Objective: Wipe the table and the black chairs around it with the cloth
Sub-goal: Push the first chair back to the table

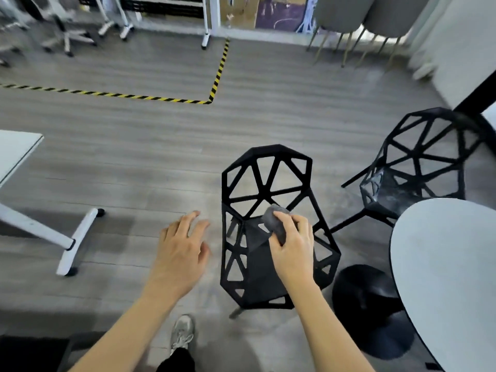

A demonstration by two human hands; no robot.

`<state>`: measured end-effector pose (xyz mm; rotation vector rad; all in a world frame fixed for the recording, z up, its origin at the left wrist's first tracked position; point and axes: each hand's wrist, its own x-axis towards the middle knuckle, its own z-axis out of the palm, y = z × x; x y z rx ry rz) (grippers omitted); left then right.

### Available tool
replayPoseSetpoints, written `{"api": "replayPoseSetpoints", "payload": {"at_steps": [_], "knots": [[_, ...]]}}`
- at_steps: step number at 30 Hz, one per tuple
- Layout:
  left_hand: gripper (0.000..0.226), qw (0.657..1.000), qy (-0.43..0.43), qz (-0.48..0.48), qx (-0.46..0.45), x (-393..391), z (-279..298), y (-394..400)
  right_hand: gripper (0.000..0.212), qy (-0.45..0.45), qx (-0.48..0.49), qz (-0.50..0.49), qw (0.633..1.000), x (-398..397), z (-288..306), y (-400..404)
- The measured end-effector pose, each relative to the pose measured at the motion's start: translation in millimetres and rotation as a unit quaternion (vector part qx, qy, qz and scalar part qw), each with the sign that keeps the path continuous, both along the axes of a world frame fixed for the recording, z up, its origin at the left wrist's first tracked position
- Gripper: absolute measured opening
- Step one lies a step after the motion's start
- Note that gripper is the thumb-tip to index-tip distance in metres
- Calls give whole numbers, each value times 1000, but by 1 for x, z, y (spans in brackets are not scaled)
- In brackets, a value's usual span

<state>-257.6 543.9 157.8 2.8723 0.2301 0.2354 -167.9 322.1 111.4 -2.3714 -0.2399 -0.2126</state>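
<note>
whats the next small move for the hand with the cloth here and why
Probably draw the grey cloth toward the person along the seat of the near black chair. The right hand grips it bunched at the seat's back edge, so the seat's front seems the natural next stretch. The left hand hovers open beside the chair.

Both bare forearms reach forward; the left hand hangs open, fingers spread, while the right hand is curled, gripping.
</note>
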Motion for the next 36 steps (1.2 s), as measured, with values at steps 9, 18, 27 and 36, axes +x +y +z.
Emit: {"api": "replayPoseSetpoints", "payload": {"at_steps": [9,18,27,36], "knots": [[41,997,9,-80,-3,66,19,145,51,-11,27,-80,996,41,17,130],[39,987,18,-159,-11,185,15,207,48,2,12,-146,989,116,9,185],[40,954,44,-294,33,360,13,215,47,12,12,-262,965,238,-13,189],[40,899,49,-432,44,527,12,203,46,22,11,-405,914,321,-21,194]]}}
